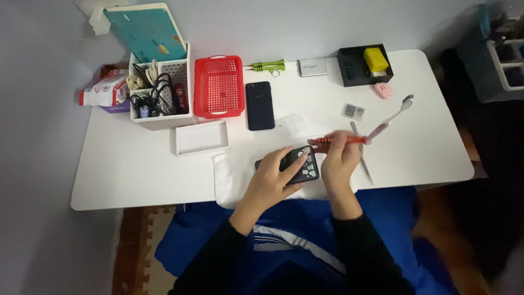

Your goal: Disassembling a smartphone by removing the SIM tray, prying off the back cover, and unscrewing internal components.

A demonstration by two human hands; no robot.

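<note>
My left hand rests on a dark opened phone lying on a white cloth near the table's front edge, fingers pressing its left half. My right hand grips an orange-handled screwdriver, held level just above the phone's far right corner. Its tip end is hidden by my fingers. Metal tweezers lie right beside my right hand, and a pink-handled toothbrush lies beyond them.
A second dark phone lies flat mid-table. Behind it stand a red basket, a white bin of cables, a white tray, a green screwdriver, a black box with a yellow block, and small parts.
</note>
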